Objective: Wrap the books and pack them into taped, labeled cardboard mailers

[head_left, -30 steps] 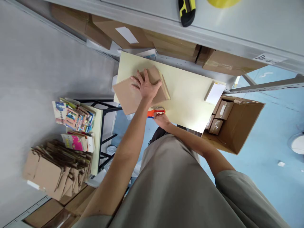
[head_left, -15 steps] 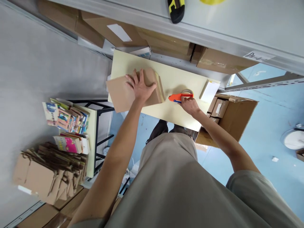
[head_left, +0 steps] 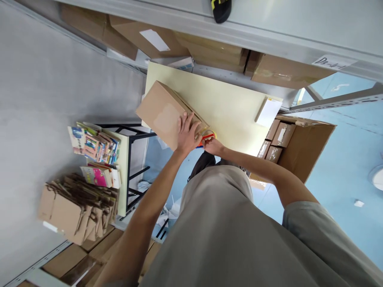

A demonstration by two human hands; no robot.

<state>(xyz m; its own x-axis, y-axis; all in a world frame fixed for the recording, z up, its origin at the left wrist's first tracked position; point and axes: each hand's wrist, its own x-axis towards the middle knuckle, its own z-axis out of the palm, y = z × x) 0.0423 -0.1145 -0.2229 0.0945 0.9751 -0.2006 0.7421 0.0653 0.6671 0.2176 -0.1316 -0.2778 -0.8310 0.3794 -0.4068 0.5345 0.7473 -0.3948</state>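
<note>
Item: 1 cardboard box, tilted on the table at its 7 o'clock edge. Left hand flat, fingers spread on the box. Right hand clasps an orange tape dispenser touching the box's near end. Sealing appears underway, unfinished.

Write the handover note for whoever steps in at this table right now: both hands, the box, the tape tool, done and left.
Left hand: flat on the cardboard box, which sits tilted over the near left edge of the pale table.
Right hand: gripping the orange tape dispenser against the box's near end.
Done: box closed, a pale patch shows on its face.
Left: whether the near end is taped cannot be seen; check it.
Open carton of small parcels stands right of the table.
</note>
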